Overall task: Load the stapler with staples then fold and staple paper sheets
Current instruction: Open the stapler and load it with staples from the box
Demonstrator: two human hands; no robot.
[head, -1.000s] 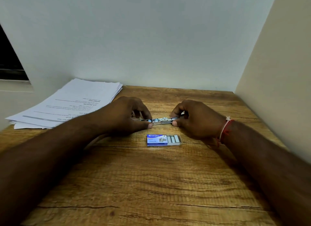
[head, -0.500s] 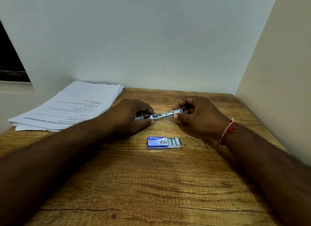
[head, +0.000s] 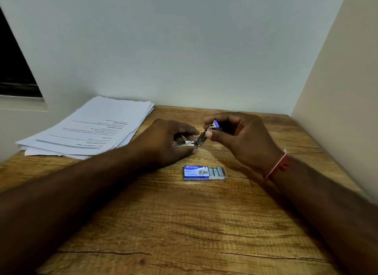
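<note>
The left hand (head: 169, 141) grips the lower end of the stapler (head: 199, 140) low over the desk (head: 184, 223). The right hand (head: 239, 135) pinches its blue-tipped upper arm, tilted upward. The open box of staples (head: 204, 172) lies nearer the person, between both hands. The paper sheets (head: 92, 129) are stacked left of the left hand.

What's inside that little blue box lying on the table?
Its tray is slid partway out, showing grey strips of staples side by side. Whatever sits under the blue sleeve is covered.
</note>
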